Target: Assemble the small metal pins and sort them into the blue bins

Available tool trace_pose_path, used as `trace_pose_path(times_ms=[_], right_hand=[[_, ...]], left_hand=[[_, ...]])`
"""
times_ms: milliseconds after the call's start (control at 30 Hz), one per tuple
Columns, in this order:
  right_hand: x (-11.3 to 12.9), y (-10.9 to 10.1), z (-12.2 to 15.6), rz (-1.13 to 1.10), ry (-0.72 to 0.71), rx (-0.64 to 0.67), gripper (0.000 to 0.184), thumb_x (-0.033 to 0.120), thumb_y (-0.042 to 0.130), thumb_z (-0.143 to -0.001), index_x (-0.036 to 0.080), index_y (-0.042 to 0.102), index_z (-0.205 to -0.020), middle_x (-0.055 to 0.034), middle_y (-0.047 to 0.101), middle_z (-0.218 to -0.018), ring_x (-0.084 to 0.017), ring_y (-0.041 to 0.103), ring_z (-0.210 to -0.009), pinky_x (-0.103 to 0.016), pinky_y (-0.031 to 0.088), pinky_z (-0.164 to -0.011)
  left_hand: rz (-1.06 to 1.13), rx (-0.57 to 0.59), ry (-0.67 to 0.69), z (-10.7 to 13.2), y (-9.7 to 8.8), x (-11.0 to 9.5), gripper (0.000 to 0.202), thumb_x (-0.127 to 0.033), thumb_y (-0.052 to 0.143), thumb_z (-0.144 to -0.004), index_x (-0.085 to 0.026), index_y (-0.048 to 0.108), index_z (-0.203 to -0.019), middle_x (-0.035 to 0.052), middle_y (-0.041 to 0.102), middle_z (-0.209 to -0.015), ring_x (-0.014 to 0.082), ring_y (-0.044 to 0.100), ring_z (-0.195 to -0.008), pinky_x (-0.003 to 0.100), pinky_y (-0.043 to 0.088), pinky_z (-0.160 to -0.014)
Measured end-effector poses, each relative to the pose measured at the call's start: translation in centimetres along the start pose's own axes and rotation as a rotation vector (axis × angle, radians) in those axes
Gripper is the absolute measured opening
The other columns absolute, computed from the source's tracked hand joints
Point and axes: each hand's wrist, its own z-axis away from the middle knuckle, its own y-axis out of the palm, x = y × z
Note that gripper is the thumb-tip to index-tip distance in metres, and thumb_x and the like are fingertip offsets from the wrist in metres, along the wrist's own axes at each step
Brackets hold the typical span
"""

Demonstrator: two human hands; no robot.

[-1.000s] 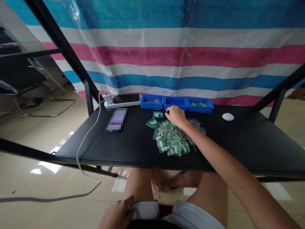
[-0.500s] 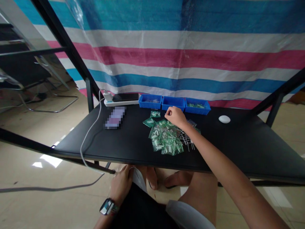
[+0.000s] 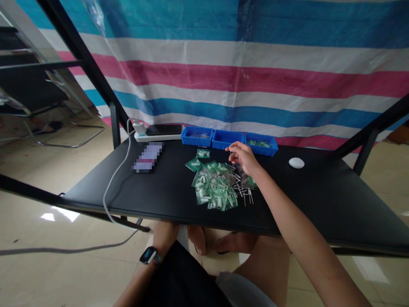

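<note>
My right hand (image 3: 243, 157) is raised a little above the black table (image 3: 319, 192), its fingers pinched on a thin metal pin held upright. Just below and left of it lies a heap of small green packets (image 3: 213, 183), with loose metal pins (image 3: 243, 192) scattered beside them. Three blue bins (image 3: 229, 139) stand in a row behind the hand. My left hand (image 3: 164, 238), with a smartwatch (image 3: 148, 256) on the wrist, is down below the table edge by my lap; its fingers are hidden.
A phone (image 3: 148, 157) lies on the table's left part, and a white power strip (image 3: 153, 135) with a second phone and a white cable sits at the back left. A white round object (image 3: 296, 162) rests to the right. A striped tarp hangs behind.
My right hand lifted off the packets and moved right, now pinching a pin upright. My left hand slid forward from my lap under the table edge.
</note>
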Motion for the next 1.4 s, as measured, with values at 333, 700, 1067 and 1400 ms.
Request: trace_pose_path(times_ms=[333,700,1067,1400], right_hand=[[0.5,0.4,0.9,-0.149,0.019,0.142,0.031,0.037,0.078,-0.071,0.022,0.054,-0.083,-0.0048,0.077,-0.098,-0.022,0.08,-0.074,-0.031,0.064,-0.063],[0.8,-0.1,1.0,-0.126,0.01,0.132,0.027,0.035,0.08,-0.072,0.023,0.059,-0.082,-0.0025,0.078,-0.093,-0.014,0.07,-0.063,-0.025,0.057,-0.058],[0.6,-1.1,0.9,-0.157,-0.05,0.068,0.018,0.028,0.074,-0.073,0.023,0.059,-0.081,0.006,0.057,-0.065,-0.011,0.052,-0.051,-0.024,0.044,-0.048],[-0.3,-1.1,0.5,-0.077,-0.034,0.107,0.028,0.034,0.088,-0.073,0.02,0.07,-0.089,-0.0025,0.077,-0.084,-0.012,0.065,-0.055,-0.024,0.054,-0.052]], left_hand=[[-0.239,0.296,0.157,4.8,-2.9,-1.7,0.051,-0.009,0.034,-0.101,-0.011,0.058,-0.147,0.0214,0.072,-0.134,0.0341,0.073,-0.117,0.049,0.053,-0.103],[0.133,0.575,1.009,9.5,2.7,-12.4,0.057,-0.054,0.068,-0.097,-0.028,0.058,-0.147,0.0134,0.068,-0.142,0.0358,0.07,-0.123,0.048,0.06,-0.099],[0.084,0.309,1.105,6.7,7.6,-13.9,0.028,-0.026,0.048,-0.106,-0.022,0.065,-0.129,0.0168,0.07,-0.129,0.0325,0.073,-0.108,0.049,0.062,-0.087],[0.181,0.424,0.687,5.6,4.3,-14.5,0.045,-0.025,0.048,-0.105,-0.026,0.058,-0.149,0.0125,0.069,-0.14,0.0326,0.063,-0.133,0.049,0.052,-0.111]])
